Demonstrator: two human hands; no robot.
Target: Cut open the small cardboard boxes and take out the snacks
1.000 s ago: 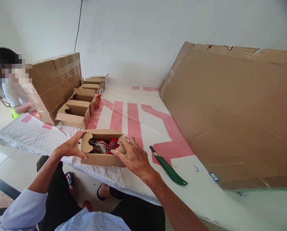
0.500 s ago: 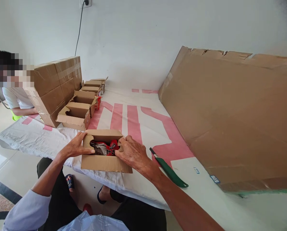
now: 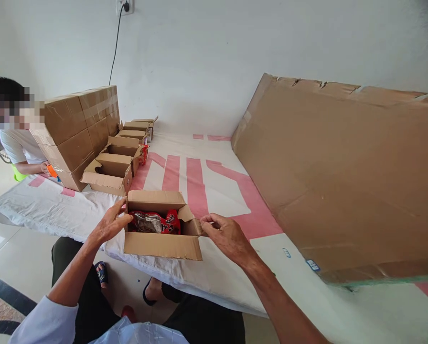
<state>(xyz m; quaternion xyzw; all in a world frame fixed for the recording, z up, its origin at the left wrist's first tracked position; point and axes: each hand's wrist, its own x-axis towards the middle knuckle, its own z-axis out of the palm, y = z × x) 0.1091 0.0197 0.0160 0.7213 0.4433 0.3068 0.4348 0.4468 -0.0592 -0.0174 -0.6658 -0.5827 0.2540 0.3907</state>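
As I log it remotely, the red packet [image 3: 155,222] lies in the open box [image 3: 162,246] on the worktop [image 3: 216,188], long axis left-right, nearer the left hand [image 3: 110,223], which grips the box's left end; right hand [image 3: 230,238] pinches the opposite end.

The working carton [image 3: 163,247] sits at the near edge of the table [image 3: 224,186], with a packet [image 3: 155,223] lying inside it. The left hand [image 3: 112,222] is at its left end, the right hand [image 3: 228,234] at its right-end flap. Beyond and to the left, a row of cartons [image 3: 104,181] runs toward the wall [image 3: 192,57], beside a carton stack [image 3: 88,119] farther left. A second person [image 3: 20,145] is left of the stack. A large cardboard piece [image 3: 343,181] stands on the right.
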